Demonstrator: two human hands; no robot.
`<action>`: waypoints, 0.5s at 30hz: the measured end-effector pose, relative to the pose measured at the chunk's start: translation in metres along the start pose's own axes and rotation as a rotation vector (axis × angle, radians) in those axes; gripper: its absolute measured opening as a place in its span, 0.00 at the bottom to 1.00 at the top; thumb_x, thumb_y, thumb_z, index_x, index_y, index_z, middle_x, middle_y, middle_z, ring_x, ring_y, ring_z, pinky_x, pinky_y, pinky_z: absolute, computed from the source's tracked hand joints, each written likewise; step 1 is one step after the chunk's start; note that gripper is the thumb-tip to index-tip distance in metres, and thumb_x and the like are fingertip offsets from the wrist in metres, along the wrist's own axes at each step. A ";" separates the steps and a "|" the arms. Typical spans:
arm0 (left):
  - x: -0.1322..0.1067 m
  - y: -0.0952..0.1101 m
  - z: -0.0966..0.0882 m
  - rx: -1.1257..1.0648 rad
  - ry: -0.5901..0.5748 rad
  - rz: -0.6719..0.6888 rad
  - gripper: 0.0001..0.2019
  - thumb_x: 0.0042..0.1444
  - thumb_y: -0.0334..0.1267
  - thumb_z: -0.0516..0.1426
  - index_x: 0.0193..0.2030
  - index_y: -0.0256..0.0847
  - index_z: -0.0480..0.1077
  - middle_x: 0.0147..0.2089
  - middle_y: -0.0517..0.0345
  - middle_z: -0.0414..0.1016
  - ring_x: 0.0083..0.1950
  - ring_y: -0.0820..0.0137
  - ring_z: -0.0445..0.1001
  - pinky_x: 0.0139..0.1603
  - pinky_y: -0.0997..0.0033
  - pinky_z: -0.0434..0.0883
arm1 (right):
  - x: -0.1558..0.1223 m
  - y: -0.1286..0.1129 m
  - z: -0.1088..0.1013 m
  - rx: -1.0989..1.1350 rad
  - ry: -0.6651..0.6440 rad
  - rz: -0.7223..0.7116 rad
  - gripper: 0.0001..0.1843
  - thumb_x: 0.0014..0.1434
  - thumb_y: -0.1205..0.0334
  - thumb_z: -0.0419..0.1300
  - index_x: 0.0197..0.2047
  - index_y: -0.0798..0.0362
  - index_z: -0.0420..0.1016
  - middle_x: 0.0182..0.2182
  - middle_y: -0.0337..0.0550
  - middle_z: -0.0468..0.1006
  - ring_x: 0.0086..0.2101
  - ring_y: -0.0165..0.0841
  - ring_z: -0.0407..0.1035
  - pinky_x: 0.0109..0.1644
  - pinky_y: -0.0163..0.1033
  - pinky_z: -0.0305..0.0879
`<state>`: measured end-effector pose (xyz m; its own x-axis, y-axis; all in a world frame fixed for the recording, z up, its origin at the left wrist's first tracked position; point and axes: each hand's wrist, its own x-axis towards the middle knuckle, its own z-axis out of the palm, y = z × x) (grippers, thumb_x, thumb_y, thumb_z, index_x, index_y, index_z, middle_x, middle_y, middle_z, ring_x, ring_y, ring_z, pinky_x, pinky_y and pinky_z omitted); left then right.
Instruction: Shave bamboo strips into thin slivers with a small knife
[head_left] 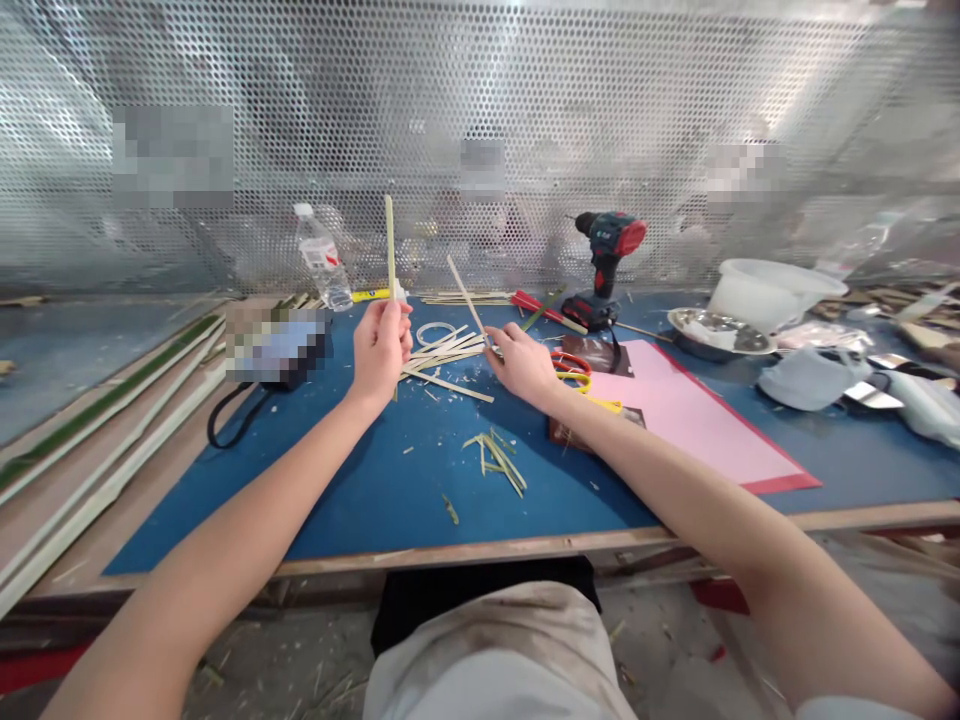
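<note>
Evidently grips an upright pale strip (390,240) in the left hand (384,345), with thumb and fingers closed tight on its lower part, hiding most of that end. Holds a thinner strip (463,289), slanting up and leftward, in the narrow-set fingers of the right hand (525,365); too small to tell the exact pinch. Keeps both strips above the blue tabletop (360,500). Between the hands, a heap of loose strips (442,355), partly covered by the right fingertips. Beside the right wrist, red and yellow handles (577,376), partly blocked from view. Under the forearm, a dark card (561,428), likewise half covered. At left, a dark device (296,375), blurred into blocks and impossible to read. Farther back, similar blurred patches on the metal mesh (420,100). Among containers, a clear capped bottle (322,260), with contents hard to make out; at right, a shiny metal dish (739,350), holding something white and crumpled; just behind, a whitish tub (739,300), with contents unclear.
</note>
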<state>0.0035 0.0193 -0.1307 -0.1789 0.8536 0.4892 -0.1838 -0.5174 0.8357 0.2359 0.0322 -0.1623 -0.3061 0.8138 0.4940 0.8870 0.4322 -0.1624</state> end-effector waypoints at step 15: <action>-0.010 0.008 0.009 -0.172 0.006 -0.134 0.13 0.69 0.49 0.58 0.38 0.41 0.68 0.27 0.68 0.56 0.18 0.81 0.53 0.15 0.79 0.53 | -0.023 -0.030 -0.010 0.091 -0.310 -0.088 0.07 0.70 0.62 0.56 0.45 0.54 0.73 0.45 0.52 0.81 0.41 0.38 0.77 0.44 0.40 0.68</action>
<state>0.0131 0.0072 -0.1270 -0.1472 0.9154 0.3747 -0.3685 -0.4023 0.8381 0.2197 -0.0037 -0.1605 -0.4835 0.8451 0.2283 0.8220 0.5279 -0.2134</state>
